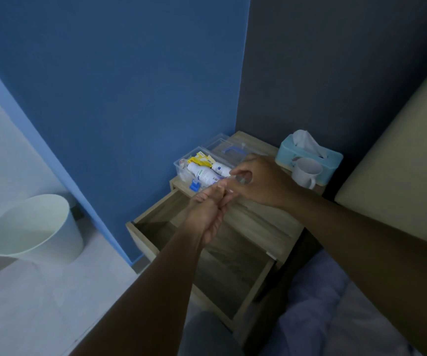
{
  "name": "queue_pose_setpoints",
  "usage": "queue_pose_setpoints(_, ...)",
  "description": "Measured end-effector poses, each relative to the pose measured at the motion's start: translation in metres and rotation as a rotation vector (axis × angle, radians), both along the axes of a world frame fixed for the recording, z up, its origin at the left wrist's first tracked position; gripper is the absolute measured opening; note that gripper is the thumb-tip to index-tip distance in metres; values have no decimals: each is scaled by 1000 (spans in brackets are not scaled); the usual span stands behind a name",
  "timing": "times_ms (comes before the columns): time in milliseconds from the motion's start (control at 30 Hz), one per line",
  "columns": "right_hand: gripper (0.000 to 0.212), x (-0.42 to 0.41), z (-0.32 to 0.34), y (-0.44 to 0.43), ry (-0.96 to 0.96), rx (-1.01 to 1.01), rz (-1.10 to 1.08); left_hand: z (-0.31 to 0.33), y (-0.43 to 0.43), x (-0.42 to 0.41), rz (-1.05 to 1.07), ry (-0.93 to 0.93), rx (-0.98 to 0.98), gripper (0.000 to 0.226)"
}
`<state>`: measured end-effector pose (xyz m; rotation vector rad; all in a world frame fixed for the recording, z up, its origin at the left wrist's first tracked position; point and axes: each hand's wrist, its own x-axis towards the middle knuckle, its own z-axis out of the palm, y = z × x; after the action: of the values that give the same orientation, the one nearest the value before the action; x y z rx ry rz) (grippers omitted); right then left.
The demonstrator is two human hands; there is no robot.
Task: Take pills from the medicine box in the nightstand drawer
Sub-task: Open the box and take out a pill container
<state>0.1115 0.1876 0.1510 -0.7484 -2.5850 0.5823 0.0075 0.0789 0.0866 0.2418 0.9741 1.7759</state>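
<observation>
1. The medicine box (202, 167) is already out of the drawer (207, 255) — it sits on the nightstand (263, 222) top at its back-left corner, lid (229, 149) off and lying just behind it. The drawer is pulled wide open and looks bare inside.
2. Both hands meet just in front of the box. The right hand (256, 179) has its fingers curled around a small roundish greyish thing, too blurred to name; the left hand (211, 210) is cupped palm-up beneath, fingers pressed together, fingertips touching the right hand.
3. My reading: pills are being tipped or pressed into the left palm. No pill is visible, so that step seems unfinished.
4. The box's long axis runs from front-left to back-right, roughly along the wall; the white bottles (203, 174) inside lie flat.
</observation>
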Motion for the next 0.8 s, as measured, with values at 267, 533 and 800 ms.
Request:
queue_pose_setpoints(267, 52, 10, -1, 7, -76, -41, 197, -5, 3, 13, 4, -29, -6, 24)
queue_pose_setpoints(533, 35, 17, -5, 5, -96, 79, 130, -12, 3, 16, -25, 24, 29, 36)
queue_pose_setpoints(800, 45, 24, -13, 13, 50, 73, 182, -24, 7, 11, 19, -131, 59, 34)
